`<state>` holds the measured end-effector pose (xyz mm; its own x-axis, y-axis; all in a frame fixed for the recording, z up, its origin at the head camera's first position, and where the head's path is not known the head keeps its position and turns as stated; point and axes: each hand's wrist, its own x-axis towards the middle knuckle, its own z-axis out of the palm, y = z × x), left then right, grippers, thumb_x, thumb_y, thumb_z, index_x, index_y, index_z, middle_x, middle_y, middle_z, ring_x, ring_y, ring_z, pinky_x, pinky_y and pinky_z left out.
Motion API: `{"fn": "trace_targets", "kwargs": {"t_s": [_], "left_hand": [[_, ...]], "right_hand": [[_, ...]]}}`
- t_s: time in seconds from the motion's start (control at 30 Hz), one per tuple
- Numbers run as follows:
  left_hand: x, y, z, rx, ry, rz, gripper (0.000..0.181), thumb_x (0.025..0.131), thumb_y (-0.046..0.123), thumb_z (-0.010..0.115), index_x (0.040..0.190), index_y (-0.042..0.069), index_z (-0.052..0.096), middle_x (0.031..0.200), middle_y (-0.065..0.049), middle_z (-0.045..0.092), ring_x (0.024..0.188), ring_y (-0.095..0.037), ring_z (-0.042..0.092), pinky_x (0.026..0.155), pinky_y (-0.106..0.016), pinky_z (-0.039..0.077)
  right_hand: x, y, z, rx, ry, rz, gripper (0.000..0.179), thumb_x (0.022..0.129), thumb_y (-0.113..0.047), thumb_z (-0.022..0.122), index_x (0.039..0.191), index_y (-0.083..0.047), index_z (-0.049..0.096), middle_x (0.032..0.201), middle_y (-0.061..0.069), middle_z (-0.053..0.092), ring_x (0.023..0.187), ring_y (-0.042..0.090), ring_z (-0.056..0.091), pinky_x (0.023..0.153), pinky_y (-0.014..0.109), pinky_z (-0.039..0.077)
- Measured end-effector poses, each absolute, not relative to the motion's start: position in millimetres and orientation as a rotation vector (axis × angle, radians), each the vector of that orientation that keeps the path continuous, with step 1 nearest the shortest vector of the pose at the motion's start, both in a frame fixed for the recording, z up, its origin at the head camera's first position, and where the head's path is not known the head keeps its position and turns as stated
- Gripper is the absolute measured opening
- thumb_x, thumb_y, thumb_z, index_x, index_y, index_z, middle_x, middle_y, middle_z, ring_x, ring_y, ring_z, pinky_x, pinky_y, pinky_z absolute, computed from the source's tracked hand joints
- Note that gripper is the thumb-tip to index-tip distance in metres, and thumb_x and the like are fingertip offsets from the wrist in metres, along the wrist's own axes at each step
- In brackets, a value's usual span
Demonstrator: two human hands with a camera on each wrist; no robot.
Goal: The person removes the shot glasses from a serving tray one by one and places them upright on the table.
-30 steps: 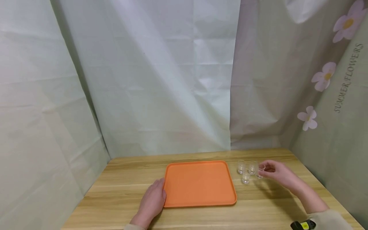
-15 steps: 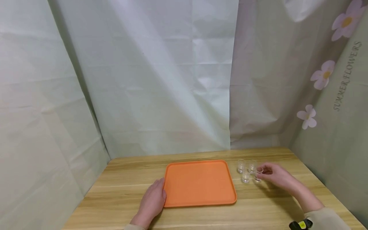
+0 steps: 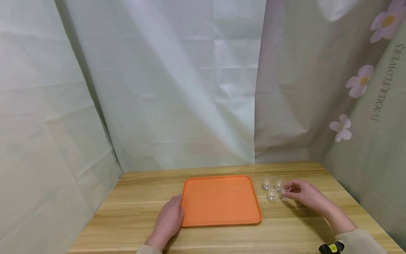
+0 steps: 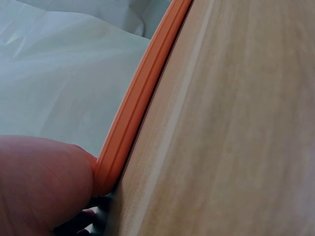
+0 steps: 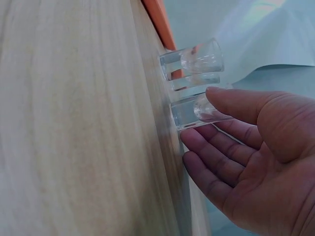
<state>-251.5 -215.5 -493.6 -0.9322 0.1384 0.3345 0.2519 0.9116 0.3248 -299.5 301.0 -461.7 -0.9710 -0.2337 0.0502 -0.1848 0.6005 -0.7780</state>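
Note:
In the head view, my left hand (image 3: 169, 220) rests against the left edge of an orange tray (image 3: 222, 201) lying flat on the table. The left wrist view shows the base of that hand touching the tray's rim (image 4: 133, 108). Over on the right, my right hand (image 3: 302, 193) pinches a clear shot glass (image 3: 284, 195) between thumb and fingers. Seen from the right wrist, this glass (image 5: 186, 113) stands upright with its base at the wood. Three more shot glasses, a back left one (image 3: 267, 182), a back right one (image 3: 279, 183) and a front one (image 3: 271, 193), stand close beside it.
The wooden table (image 3: 136, 208) has pale hanging cloth (image 3: 190, 88) behind it and on both sides. Flowers and lettering are printed on the right cloth. The glasses stand just right of the tray.
My right hand has shifted slightly left and toward me with the shot glass, putting it level with the front glass. The left hand and the tray stay in place.

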Motion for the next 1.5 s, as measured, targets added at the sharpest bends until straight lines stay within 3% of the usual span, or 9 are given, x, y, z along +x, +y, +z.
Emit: {"fn": "trace_targets", "kwargs": {"t_s": [0.6,1.1,1.37,1.5], "left_hand": [[-253,-215,-492,-0.287,-2.772,-0.514,0.046,0.103,0.002,0.065,0.146,-0.014,0.061,0.145,-0.031,0.066,0.139,-0.051,0.059,0.119,-0.064,0.048],[-253,-216,-493,-0.278,-2.776,-0.539,0.047,0.103,0.002,0.065,0.147,-0.013,0.060,0.147,-0.030,0.065,0.141,-0.050,0.058,0.121,-0.064,0.046],[-254,-218,-494,-0.310,-2.756,-0.501,0.046,0.101,0.001,0.068,0.144,-0.014,0.062,0.142,-0.032,0.067,0.137,-0.051,0.061,0.118,-0.064,0.049],[-254,-219,-494,-0.322,-2.749,-0.510,0.046,0.100,0.001,0.068,0.144,-0.015,0.062,0.142,-0.031,0.067,0.137,-0.051,0.061,0.118,-0.063,0.049]], "right_hand": [[-301,302,-464,-0.412,2.727,-1.399,0.040,0.103,-0.014,0.079,0.131,0.011,0.067,0.126,0.020,0.074,0.116,0.032,0.071,0.085,0.025,0.062],[-295,302,-456,-0.387,2.735,-1.426,0.057,0.102,-0.014,0.081,0.143,0.017,0.058,0.132,0.029,0.070,0.120,0.040,0.071,0.086,0.025,0.063],[-285,297,-442,-0.383,2.907,-1.246,0.067,0.103,-0.029,0.081,0.150,0.012,0.056,0.143,0.032,0.065,0.128,0.048,0.067,0.104,0.057,0.060],[-281,291,-439,-0.424,2.966,-1.234,0.066,0.102,-0.028,0.082,0.150,0.011,0.057,0.146,0.034,0.063,0.129,0.052,0.066,0.106,0.063,0.059]]}}
